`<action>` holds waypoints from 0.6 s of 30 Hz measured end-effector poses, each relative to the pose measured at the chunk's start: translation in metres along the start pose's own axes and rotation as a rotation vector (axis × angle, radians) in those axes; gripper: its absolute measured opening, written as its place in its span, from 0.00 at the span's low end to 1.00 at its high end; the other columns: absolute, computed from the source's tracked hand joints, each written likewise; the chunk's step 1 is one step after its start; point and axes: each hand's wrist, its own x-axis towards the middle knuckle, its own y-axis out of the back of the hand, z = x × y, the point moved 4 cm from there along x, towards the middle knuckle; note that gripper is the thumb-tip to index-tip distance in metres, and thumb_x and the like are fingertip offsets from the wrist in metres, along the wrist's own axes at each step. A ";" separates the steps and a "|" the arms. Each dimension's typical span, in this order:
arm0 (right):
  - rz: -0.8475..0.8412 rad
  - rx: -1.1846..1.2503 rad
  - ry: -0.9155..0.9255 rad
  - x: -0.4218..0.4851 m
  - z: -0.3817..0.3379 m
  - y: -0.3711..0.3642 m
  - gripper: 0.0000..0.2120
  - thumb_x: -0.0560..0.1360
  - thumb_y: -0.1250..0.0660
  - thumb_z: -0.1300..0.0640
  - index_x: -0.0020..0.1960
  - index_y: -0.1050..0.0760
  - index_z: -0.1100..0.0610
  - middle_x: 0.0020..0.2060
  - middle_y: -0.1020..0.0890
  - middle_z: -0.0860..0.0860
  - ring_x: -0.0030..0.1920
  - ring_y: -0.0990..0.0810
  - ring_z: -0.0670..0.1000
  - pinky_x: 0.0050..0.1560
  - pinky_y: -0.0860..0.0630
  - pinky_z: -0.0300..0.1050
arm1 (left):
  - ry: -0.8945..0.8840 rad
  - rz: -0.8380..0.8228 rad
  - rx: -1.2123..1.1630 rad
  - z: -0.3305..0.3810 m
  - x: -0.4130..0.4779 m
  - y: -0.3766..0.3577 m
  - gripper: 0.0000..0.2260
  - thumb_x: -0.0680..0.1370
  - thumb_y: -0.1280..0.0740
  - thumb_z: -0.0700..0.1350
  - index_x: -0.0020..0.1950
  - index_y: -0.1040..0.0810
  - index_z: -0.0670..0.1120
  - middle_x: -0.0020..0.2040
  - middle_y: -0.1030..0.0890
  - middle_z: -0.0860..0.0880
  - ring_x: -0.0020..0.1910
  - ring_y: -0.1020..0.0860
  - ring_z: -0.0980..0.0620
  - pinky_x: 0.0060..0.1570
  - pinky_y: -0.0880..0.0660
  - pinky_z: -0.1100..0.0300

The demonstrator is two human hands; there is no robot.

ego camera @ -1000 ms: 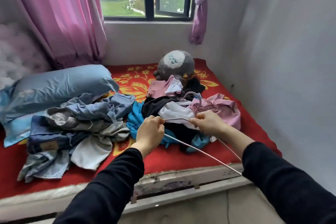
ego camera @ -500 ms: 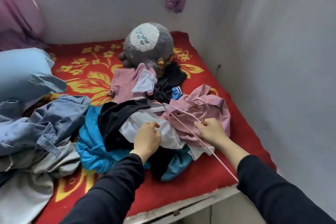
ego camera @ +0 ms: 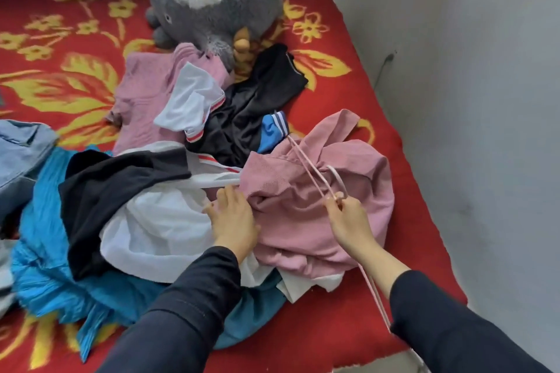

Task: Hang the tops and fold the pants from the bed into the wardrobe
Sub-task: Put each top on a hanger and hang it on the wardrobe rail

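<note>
A heap of clothes lies on the red flowered bed (ego camera: pixel 348 136): a pink top (ego camera: pixel 306 221) at the right, a white garment (ego camera: pixel 157 227), a black one (ego camera: pixel 115 191) and a bright blue one (ego camera: pixel 45 266). My right hand (ego camera: pixel 348 221) pinches a thin pink wire hanger (ego camera: pixel 312 172) near its hook, over the pink top. My left hand (ego camera: pixel 233 218) rests with straight fingers on the cloth where the white garment meets the pink top. A second pink top (ego camera: pixel 145 100), a white piece (ego camera: pixel 191 100) and a black shirt (ego camera: pixel 251 112) lie farther back.
A grey plush toy (ego camera: pixel 215 0) sits at the back of the bed, touching the clothes. Denim garments (ego camera: pixel 21 154) lie at the left edge. A grey wall (ego camera: pixel 469 100) runs close along the bed's right side.
The view has dropped and closed in on the clothes. My left hand let go of the hanger and moved onto the pile. My right hand carried the hanger over the pink top.
</note>
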 end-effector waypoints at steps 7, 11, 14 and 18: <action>-0.221 0.162 -0.072 0.021 0.014 -0.011 0.05 0.73 0.34 0.65 0.45 0.22 0.57 0.27 0.26 0.49 0.26 0.29 0.44 0.29 0.32 0.41 | -0.184 -0.068 -0.520 0.025 0.014 0.014 0.03 0.77 0.38 0.43 0.46 0.25 0.47 0.45 0.22 0.50 0.52 0.26 0.47 0.52 0.31 0.52; -0.490 0.257 -0.054 0.014 -0.008 -0.008 0.22 0.65 0.28 0.73 0.51 0.25 0.52 0.27 0.24 0.42 0.27 0.27 0.42 0.29 0.29 0.36 | -0.155 -0.224 -1.406 0.037 0.006 0.107 0.07 0.79 0.37 0.37 0.41 0.27 0.40 0.31 0.29 0.49 0.30 0.30 0.55 0.32 0.32 0.63; -0.251 0.242 0.125 0.015 -0.044 0.019 0.10 0.67 0.26 0.64 0.41 0.20 0.50 0.30 0.20 0.39 0.33 0.25 0.36 0.39 0.27 0.39 | -0.262 -0.204 -1.612 0.033 -0.002 0.174 0.08 0.79 0.37 0.37 0.40 0.25 0.43 0.32 0.25 0.50 0.29 0.27 0.58 0.31 0.29 0.67; -0.105 0.472 0.094 0.015 -0.113 0.080 0.19 0.72 0.31 0.67 0.26 0.26 0.51 0.18 0.30 0.40 0.21 0.34 0.39 0.28 0.36 0.37 | -0.200 -0.044 -1.730 -0.001 -0.012 0.238 0.05 0.80 0.37 0.45 0.49 0.21 0.49 0.40 0.19 0.52 0.40 0.21 0.58 0.44 0.23 0.62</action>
